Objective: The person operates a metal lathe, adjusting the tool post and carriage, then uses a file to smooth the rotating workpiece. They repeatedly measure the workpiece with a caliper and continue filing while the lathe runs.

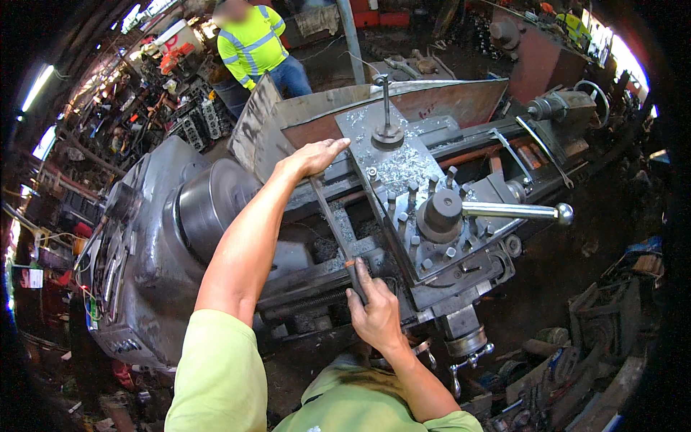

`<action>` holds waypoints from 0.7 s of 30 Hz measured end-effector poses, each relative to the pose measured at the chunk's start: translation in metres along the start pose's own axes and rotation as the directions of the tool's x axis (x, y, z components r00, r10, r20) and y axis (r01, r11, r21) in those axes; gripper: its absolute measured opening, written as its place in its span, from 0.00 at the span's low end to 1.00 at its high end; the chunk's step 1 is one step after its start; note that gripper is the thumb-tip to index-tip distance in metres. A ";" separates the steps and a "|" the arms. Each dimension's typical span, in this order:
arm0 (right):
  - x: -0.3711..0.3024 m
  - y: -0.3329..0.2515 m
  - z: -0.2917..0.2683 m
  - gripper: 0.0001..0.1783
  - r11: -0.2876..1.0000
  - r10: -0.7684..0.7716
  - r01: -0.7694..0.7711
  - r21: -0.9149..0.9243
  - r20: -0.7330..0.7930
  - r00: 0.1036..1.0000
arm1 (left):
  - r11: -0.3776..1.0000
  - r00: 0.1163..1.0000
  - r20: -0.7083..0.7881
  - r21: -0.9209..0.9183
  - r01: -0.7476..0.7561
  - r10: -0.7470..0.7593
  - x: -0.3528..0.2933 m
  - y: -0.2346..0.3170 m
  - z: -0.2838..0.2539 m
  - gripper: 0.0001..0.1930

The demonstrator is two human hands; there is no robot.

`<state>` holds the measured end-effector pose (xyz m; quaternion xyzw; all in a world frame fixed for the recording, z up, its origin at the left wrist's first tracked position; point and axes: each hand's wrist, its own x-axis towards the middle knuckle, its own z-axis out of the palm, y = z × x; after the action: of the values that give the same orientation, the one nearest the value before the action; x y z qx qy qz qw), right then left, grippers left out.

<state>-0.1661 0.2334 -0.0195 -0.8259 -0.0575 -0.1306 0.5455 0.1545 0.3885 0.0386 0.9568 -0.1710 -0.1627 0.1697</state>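
Observation:
A long, flat metal bar with a handle and an orange band, which looks like a file [332, 219], lies slantwise over the lathe bed. My right hand [376, 309] grips its near end, forefinger stretched along the handle. At the far end, my left hand [314, 158] is closed over the bar, its thumb reaching to the plate's edge. Beside the bar, on the carriage, sits a thick metal plate [371, 155] strewn with bright shavings. The toolpost [440, 216] stands on its near part, with several square-headed bolts around it and a long ball-ended lever [515, 210].
Left of my forearm is the lathe's large round chuck [216, 198] by the grey headstock [147, 252]. A tailstock [565, 108] stands far right. Crank handles [471, 358] stick out near my right forearm. Beyond the sheet-metal guard [263, 126] stands a person in a yellow safety shirt [252, 39].

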 end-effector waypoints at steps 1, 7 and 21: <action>0.000 0.001 0.002 0.35 1.000 0.004 -0.004 -0.010 0.005 1.000 | 1.000 0.999 -0.029 -0.008 -0.016 0.015 -0.001 0.000 0.000 0.38; 0.011 0.000 0.005 0.36 0.998 -0.016 0.017 -0.065 0.018 1.000 | 1.000 0.996 -0.089 -0.008 0.012 -0.012 -0.008 0.009 -0.006 0.39; 0.095 0.000 0.032 0.34 0.991 -0.132 0.133 0.022 -0.049 0.990 | 0.996 0.962 -0.267 0.056 0.074 -0.056 0.055 -0.020 -0.054 0.41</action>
<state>-0.0705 0.2583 -0.0051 -0.8100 -0.1008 -0.1853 0.5471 0.2288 0.3998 0.0650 0.9801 -0.1204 -0.0331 0.1540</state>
